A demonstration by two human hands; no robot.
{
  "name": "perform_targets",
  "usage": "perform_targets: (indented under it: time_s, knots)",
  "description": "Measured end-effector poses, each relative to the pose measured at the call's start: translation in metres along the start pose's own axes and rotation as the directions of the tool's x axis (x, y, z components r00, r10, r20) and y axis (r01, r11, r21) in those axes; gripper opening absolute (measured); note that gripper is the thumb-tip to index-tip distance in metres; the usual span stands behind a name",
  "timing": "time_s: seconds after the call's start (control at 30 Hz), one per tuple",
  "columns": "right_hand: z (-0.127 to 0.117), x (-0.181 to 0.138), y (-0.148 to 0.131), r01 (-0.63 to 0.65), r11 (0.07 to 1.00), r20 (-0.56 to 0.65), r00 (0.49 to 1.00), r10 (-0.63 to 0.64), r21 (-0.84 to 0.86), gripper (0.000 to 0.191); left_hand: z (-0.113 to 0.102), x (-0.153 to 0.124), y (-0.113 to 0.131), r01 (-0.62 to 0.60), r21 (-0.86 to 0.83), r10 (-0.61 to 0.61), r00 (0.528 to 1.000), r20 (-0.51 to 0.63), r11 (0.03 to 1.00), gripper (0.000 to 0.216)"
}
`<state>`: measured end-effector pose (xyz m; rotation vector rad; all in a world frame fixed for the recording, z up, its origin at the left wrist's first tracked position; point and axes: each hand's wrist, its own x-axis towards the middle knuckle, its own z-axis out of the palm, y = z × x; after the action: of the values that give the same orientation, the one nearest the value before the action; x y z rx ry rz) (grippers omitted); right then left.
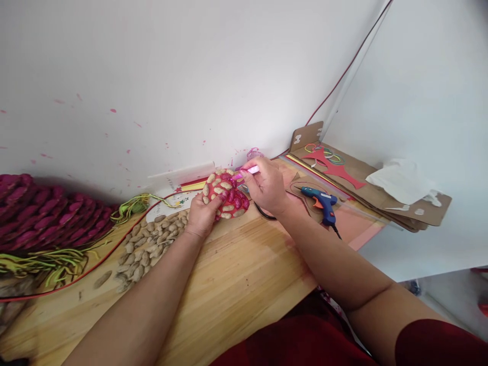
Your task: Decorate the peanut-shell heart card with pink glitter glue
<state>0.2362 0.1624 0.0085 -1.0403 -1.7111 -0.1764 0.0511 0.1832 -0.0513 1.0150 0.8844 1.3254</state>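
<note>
My left hand grips the lower left edge of a red round piece covered with peanut shells, some of them painted pink. It is held tilted above the wooden table. My right hand is closed round a pink pen-like tool, its tip touching the upper right of the red piece. A heap of bare peanut shells lies just left of my left hand.
A blue glue gun lies right of my right hand on cardboard cut-outs with red paper shapes and white tissue. Magenta shell pieces with green strands fill the far left. A red cord crosses the table. White walls close behind.
</note>
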Motion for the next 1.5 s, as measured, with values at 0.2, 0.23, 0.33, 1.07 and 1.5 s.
perform_targets:
  time_s: [0.2,0.23,0.33,1.07,1.5]
  knots:
    - [-0.001,0.001,0.0,-0.024,0.999,-0.04,0.999,0.025,0.03,0.011,-0.001,0.0,-0.002,-0.001,0.003,0.001,1.0,0.01,1.0,0.055]
    - [-0.001,0.001,0.0,-0.027,0.999,-0.042,0.999,0.028,0.028,0.011,-0.001,0.0,-0.002,-0.002,-0.001,0.002,1.0,0.01,1.0,0.057]
    - [-0.001,0.002,-0.001,-0.041,0.998,-0.081,0.996,0.044,0.04,0.014,-0.001,-0.001,-0.001,-0.016,-0.017,0.016,1.0,0.021,1.0,0.057]
    - [-0.004,0.004,0.0,-0.056,0.995,-0.104,0.992,0.065,0.081,0.014,0.006,-0.006,0.01,0.015,0.001,-0.015,1.0,0.017,1.0,0.057]
    - [-0.005,0.005,0.002,0.002,0.996,-0.107,0.994,0.007,0.084,0.013,-0.002,-0.002,-0.001,-0.046,0.046,0.045,0.998,0.034,0.998,0.051]
